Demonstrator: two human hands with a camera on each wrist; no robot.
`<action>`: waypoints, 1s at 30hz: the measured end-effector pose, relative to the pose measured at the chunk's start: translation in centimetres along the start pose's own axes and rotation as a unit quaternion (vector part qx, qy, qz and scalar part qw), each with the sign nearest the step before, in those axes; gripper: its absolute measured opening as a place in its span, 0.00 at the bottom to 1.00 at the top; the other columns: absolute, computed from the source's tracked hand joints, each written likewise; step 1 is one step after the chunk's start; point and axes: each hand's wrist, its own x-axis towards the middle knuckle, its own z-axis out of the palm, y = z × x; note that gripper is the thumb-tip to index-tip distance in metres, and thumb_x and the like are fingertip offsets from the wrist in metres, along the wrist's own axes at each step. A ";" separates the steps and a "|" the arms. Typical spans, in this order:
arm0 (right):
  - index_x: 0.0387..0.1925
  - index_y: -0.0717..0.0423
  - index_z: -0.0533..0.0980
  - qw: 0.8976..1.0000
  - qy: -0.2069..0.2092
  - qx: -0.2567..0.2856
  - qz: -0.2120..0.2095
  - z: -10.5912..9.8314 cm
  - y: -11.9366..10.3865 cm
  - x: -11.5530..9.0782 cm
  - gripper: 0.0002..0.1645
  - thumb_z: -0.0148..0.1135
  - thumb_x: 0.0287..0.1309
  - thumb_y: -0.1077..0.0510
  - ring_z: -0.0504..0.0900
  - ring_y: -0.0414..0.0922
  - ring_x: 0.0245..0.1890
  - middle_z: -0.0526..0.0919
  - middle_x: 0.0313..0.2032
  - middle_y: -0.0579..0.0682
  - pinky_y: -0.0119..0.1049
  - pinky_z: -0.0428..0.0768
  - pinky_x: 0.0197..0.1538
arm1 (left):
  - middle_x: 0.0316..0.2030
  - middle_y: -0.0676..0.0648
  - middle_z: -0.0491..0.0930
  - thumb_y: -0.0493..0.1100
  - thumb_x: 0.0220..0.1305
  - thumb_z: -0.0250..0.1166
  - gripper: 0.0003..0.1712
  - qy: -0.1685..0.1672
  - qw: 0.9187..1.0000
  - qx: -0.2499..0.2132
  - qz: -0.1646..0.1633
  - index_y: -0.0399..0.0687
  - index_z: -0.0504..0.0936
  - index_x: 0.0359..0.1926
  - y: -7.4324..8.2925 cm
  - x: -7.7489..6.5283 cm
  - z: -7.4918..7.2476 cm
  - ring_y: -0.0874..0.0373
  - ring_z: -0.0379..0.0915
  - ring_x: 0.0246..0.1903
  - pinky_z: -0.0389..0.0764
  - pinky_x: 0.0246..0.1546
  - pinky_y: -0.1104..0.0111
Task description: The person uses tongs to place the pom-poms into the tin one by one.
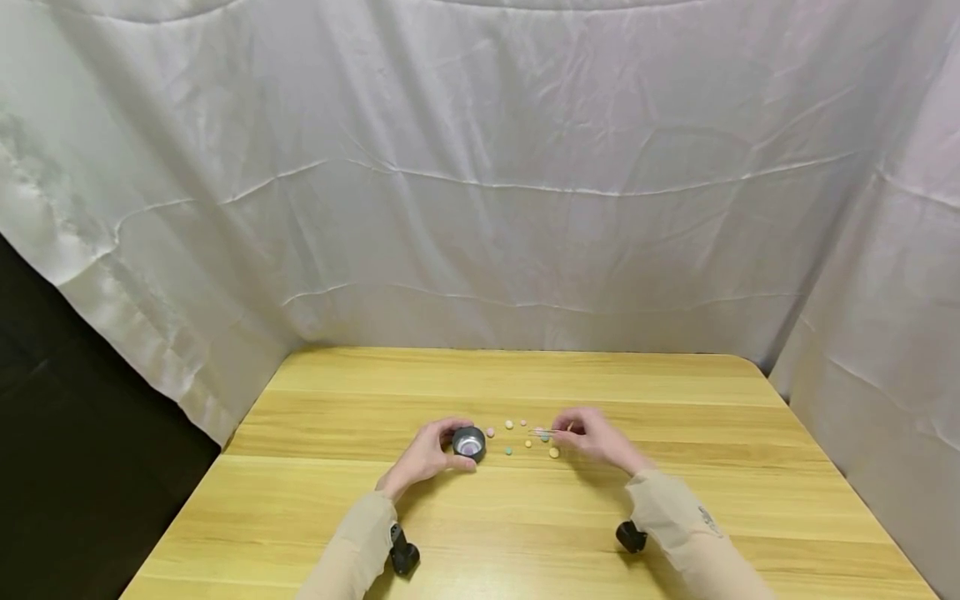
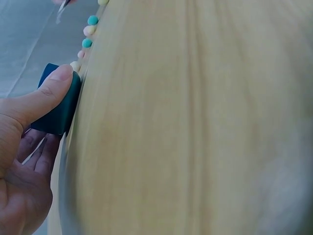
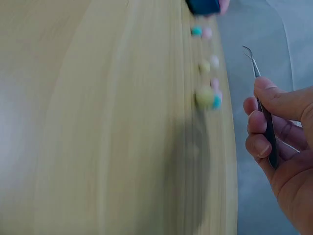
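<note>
My left hand (image 1: 427,455) holds a small dark round cup (image 2: 61,105) on the table, thumb on one side and fingers on the other. The cup's inside is silvery, with something pale purple at the bottom. Between the thumb and fingers of my right hand (image 1: 594,437) is a pair of tweezers (image 3: 267,125) with a dark handle and bent metal tips. Those tips stand slightly apart with nothing visible between them, pointing left over the small balls in the head view. Pink, white, yellow and teal balls, among them a larger yellow ball (image 1: 554,452), lie scattered between my hands.
The wooden table (image 1: 517,533) carries all of this. Pale curtains (image 1: 525,233) hang behind it and along the sides, with a black panel (image 1: 67,417) at the far left. A dark wrist device (image 1: 405,557) is strapped at each sleeve.
</note>
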 end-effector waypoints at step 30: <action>0.35 0.60 0.85 0.998 -0.039 -0.024 0.035 -2.2 2.4 -2.6 0.05 0.68 0.61 0.61 0.72 0.30 0.23 0.86 0.27 0.50 0.25 0.73 0.27 | 0.58 0.35 0.80 0.35 0.49 0.79 0.38 0.003 1.000 -0.010 -0.002 0.36 0.76 0.62 0.2 -0.1 0.0 0.40 0.78 0.58 0.77 0.63 0.49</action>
